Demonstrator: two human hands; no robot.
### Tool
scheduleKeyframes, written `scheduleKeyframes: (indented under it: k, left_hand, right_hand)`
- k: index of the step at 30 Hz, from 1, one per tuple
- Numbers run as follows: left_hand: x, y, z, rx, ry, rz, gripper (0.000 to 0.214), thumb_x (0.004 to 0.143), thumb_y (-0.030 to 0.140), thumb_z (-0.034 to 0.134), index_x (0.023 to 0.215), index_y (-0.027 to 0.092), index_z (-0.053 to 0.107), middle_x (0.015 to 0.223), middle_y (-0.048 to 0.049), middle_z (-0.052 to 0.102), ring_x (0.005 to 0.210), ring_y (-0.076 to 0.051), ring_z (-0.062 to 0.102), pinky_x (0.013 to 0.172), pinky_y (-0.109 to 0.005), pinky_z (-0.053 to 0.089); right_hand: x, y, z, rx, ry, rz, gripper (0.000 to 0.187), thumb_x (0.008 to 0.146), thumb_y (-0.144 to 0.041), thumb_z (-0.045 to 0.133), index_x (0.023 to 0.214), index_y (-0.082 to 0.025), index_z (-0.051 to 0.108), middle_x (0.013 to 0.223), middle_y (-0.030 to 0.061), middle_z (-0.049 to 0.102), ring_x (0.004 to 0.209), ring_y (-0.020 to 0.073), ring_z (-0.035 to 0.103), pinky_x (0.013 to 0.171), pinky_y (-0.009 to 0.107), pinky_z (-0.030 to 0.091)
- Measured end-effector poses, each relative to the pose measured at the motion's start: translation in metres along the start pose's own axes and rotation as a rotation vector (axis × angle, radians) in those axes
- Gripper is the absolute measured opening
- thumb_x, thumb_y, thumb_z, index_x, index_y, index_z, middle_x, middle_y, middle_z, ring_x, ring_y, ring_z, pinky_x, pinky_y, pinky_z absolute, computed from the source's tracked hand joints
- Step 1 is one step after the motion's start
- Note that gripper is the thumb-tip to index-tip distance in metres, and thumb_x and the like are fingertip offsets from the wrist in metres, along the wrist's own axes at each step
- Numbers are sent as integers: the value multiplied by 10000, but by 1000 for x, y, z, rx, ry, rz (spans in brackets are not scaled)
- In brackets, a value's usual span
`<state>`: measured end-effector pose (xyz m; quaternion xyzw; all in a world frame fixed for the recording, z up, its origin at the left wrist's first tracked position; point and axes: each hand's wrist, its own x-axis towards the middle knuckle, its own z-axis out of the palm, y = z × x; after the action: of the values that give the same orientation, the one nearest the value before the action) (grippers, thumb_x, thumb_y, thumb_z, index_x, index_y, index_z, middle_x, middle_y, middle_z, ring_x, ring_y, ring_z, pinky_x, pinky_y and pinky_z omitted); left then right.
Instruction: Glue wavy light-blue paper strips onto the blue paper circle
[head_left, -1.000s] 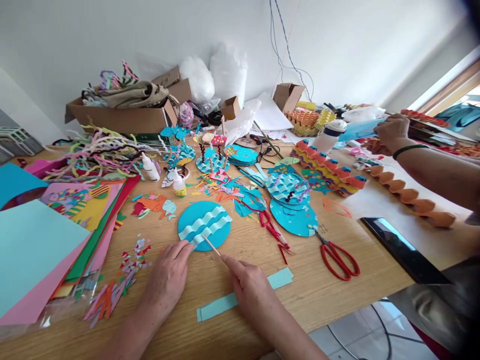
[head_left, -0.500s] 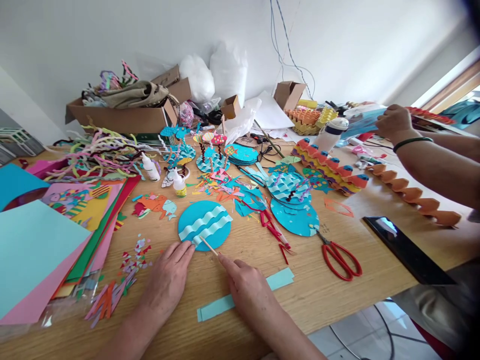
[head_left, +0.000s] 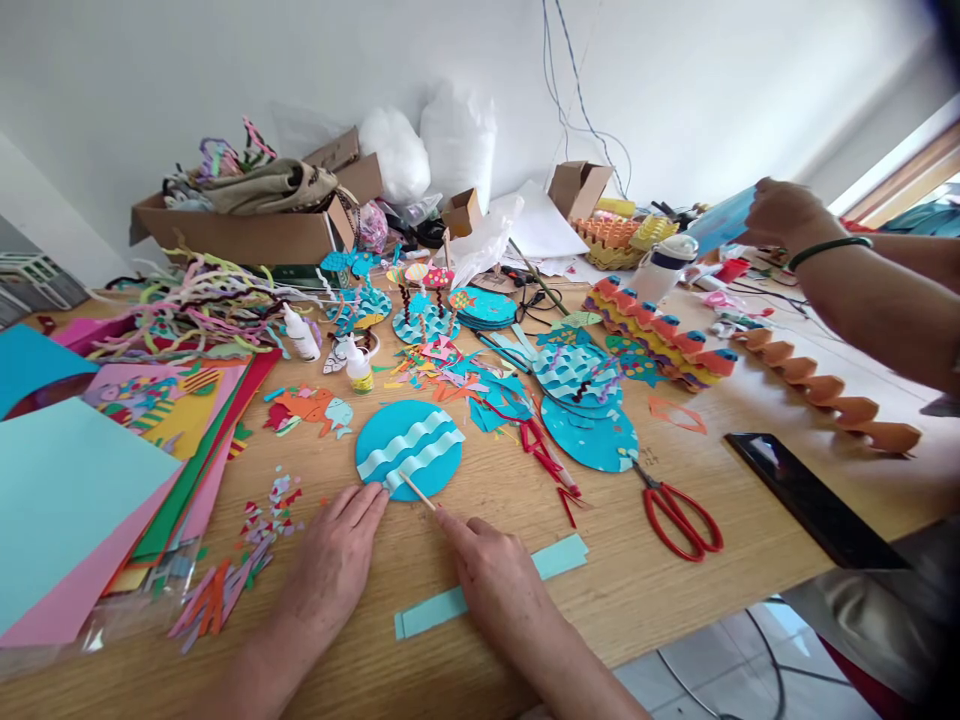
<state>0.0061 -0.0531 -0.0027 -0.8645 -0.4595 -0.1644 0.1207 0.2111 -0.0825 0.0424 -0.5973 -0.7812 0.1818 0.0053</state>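
Note:
A round blue paper disc (head_left: 439, 483) lies on the wooden table with light-blue wavy paper strips (head_left: 411, 434) across it. My left hand (head_left: 341, 550) has its fingertips at the disc's lower left edge, closed on the end of the lowest paper strip; its thumb is hidden. Pinched in my right hand (head_left: 491, 565) is a thin wooden stick (head_left: 420, 493), whose tip touches that same strip. Flat light-blue paper strips (head_left: 562, 557) lie partly under my right hand. Beyond the disc stand two white glue bottles (head_left: 360, 370).
Red-handled scissors (head_left: 682, 520) and a black phone-like slab (head_left: 814, 495) lie to the right. Coloured paper sheets (head_left: 82, 520) are stacked at left, near paper scraps (head_left: 225, 590). At far right, another person's hands (head_left: 784, 215) hold a blue translucent sheet (head_left: 720, 222).
My hands, the stick and the disc look unchanged. The other person's hands have risen slightly, lifting the blue sheet.

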Motion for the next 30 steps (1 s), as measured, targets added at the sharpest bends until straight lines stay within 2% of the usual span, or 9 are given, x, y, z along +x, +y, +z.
scheduleKeyframes:
  k: [13,17,22,30]
  left_hand:
    - [-2,2,-2,-53,-1,-47,407,802,73,320,1109,155,575,1116,-81,631,980,-220,563,837,-368,482]
    - [-1,3,-2,-59,5,-59,405,799,63,323,1100,141,581,1100,-88,635,968,-224,567,828,-370,488]
    - [1,2,-2,-36,-1,-46,405,788,51,337,1082,156,594,1086,-69,645,959,-224,568,824,-365,490]
    - [2,4,-3,-67,2,-55,379,801,70,340,1071,149,594,1077,-83,640,956,-225,561,825,-377,486]
  right_hand:
    - [1,-8,-13,-103,-53,19,486,805,-59,427,1228,-292,477,773,36,653,628,166,649,460,224,319]
    - [0,-5,-10,-32,-33,30,519,820,-66,418,1269,-324,453,804,31,653,661,153,645,505,210,345]
    - [-1,0,-7,113,-34,25,500,814,-45,390,1246,-273,498,859,49,672,779,161,641,618,202,384]
    - [-9,4,-10,126,-59,39,552,781,-27,401,1270,-271,481,911,52,676,798,166,644,626,203,392]
